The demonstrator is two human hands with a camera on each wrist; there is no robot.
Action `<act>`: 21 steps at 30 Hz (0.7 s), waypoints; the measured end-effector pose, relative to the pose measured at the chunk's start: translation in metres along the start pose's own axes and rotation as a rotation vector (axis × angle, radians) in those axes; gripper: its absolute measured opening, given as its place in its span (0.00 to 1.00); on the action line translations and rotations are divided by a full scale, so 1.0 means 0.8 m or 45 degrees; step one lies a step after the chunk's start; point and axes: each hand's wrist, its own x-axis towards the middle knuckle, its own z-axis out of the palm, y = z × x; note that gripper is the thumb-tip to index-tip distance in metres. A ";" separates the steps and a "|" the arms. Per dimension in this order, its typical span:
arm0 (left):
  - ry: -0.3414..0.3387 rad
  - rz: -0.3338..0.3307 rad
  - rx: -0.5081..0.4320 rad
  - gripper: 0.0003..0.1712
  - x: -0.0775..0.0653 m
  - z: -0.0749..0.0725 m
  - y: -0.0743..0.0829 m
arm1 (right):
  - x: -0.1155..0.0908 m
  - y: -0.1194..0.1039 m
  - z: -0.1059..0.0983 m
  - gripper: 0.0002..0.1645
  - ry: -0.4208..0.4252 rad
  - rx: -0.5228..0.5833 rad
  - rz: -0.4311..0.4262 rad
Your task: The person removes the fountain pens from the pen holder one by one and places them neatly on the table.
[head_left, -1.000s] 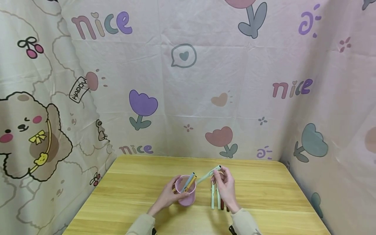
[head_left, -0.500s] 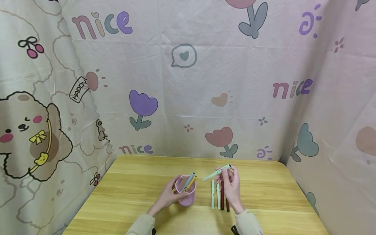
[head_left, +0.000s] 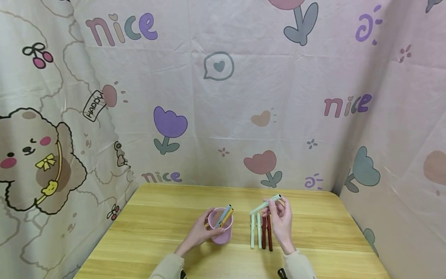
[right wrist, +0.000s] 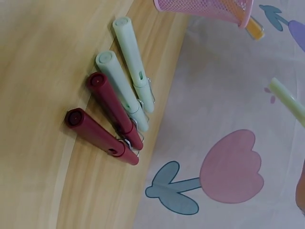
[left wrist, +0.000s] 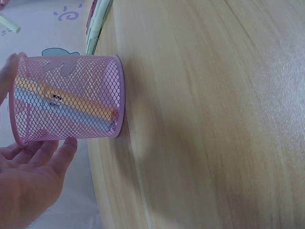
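My left hand (head_left: 200,233) holds a pink mesh pen cup (head_left: 222,237) upright on the table, fingers and thumb around its rim. Inside lean a blue pen (head_left: 225,213) and a yellow pen (head_left: 228,215); through the mesh in the left wrist view their lower ends reach the cup's base. My right hand (head_left: 282,224) pinches a light green pen (head_left: 263,205), slanted in the air to the right of the cup. Below it, two light green pens (right wrist: 130,52) and two dark red pens (right wrist: 97,136) lie side by side with their clips toward the back.
All this is on a light wooden table (head_left: 156,217). Behind it and at both sides hangs a printed cloth (head_left: 216,116) with flowers and lettering, meeting the table's back edge.
My right hand has moved right, away from the cup, carrying the light green pen over the row of pens. The left hand and the cup have stayed in place.
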 end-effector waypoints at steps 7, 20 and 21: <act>-0.003 0.002 0.004 0.57 -0.001 -0.001 -0.001 | 0.001 0.002 -0.010 0.12 0.049 -0.015 0.046; -0.016 0.003 -0.008 0.57 0.000 0.001 -0.004 | -0.004 0.008 -0.028 0.15 0.058 0.018 0.042; -0.017 0.005 -0.010 0.57 0.000 0.001 -0.005 | -0.005 0.009 -0.029 0.15 0.061 0.012 0.055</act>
